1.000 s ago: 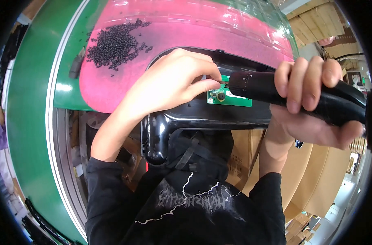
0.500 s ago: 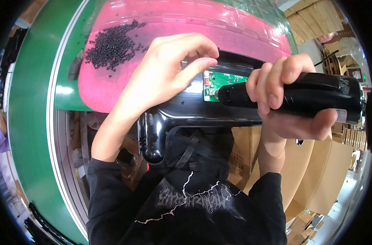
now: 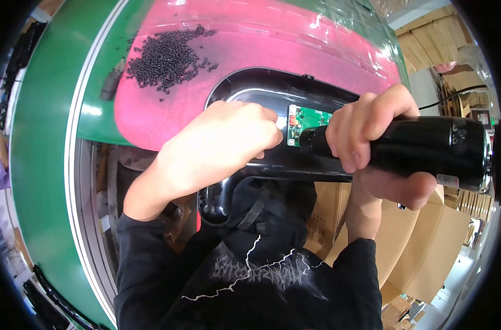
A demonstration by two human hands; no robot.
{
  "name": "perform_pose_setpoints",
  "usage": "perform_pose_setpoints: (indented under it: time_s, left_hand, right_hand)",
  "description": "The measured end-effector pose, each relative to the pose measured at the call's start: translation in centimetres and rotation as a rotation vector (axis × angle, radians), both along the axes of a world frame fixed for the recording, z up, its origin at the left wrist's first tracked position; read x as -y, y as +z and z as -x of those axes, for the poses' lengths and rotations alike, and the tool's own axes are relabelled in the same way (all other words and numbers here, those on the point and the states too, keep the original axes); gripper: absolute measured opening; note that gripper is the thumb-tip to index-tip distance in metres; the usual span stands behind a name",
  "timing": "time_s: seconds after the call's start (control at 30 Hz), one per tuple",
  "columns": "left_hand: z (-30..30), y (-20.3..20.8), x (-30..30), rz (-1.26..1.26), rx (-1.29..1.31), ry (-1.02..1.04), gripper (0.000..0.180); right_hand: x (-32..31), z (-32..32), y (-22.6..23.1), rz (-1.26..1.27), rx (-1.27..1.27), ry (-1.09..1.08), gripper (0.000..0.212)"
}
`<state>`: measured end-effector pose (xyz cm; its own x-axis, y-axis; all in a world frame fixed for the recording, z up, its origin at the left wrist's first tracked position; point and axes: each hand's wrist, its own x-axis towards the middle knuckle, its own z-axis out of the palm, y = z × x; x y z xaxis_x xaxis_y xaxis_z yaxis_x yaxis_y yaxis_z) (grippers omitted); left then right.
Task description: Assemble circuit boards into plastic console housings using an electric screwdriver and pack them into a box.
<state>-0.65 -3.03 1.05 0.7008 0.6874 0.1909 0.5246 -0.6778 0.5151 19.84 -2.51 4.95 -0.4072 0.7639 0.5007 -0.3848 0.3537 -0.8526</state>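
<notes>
A black electric screwdriver (image 3: pixel 426 147) lies almost level in my right hand (image 3: pixel 374 132), fingers wrapped round its barrel. Its nose end is over the green circuit board (image 3: pixel 312 117); the bit's tip is hidden. That board sits inside a glossy black plastic housing (image 3: pixel 261 170), which has a rounded far end and a leg bending toward me. My left hand (image 3: pixel 220 137) is closed over the housing, left of the board, with fingertips curled downward. What those fingers hold, if anything, is out of sight.
A heap of small black screws (image 3: pixel 165 60) lies on the pink mat (image 3: pixel 138 118), with a dark grey object (image 3: pixel 112 82) beside it. Clear plastic covers the mat's far part. Green tabletop (image 3: pixel 47 165) extends left, where another person's arm shows. Cardboard boxes (image 3: pixel 410 242) stand to my right.
My left hand has moved down toward me and curled its fingers, uncovering the housing's far rim. The screwdriver's rear end has dropped lower in view, and the view itself has shifted slightly.
</notes>
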Motion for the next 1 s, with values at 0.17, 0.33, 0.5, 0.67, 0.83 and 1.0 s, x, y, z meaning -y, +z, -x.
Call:
perform_pose_setpoints:
  time_s: [0.17, 0.33, 0.5, 0.67, 0.83, 1.0]
  left_hand:
    - [0.0, 0.2, -0.3, 0.018, -0.115, -0.03, 0.012]
    - [-0.1, -1.1, 0.2, -0.121, -0.003, 0.02, 0.012]
    - [-0.8, -0.2, -0.2, -0.032, 0.177, 0.03, 0.01]
    - [-1.1, 0.8, -0.7, 0.007, 0.492, 0.021, 0.012]
    - [-1.7, 1.6, -0.7, 0.197, 0.743, 0.034, 0.014]
    - [-2.2, 2.0, -1.2, 0.145, 0.715, 0.019, 0.013]
  right_hand:
    - [0.1, -0.1, -0.1, 0.034, 0.058, 0.086, 0.077]
    - [0.7, -0.6, 0.5, 0.081, 0.057, -0.02, 0.072]
    - [1.6, -1.5, 1.5, -0.015, -0.17, 0.002, 0.062]
    - [1.4, -1.7, 2.9, -0.16, -0.41, -0.028, 0.051]
    - [1.8, -2.8, 3.8, -0.137, -0.415, -0.048, 0.048]
    - [2.0, -3.5, 3.6, -0.204, -0.423, -0.07, 0.046]
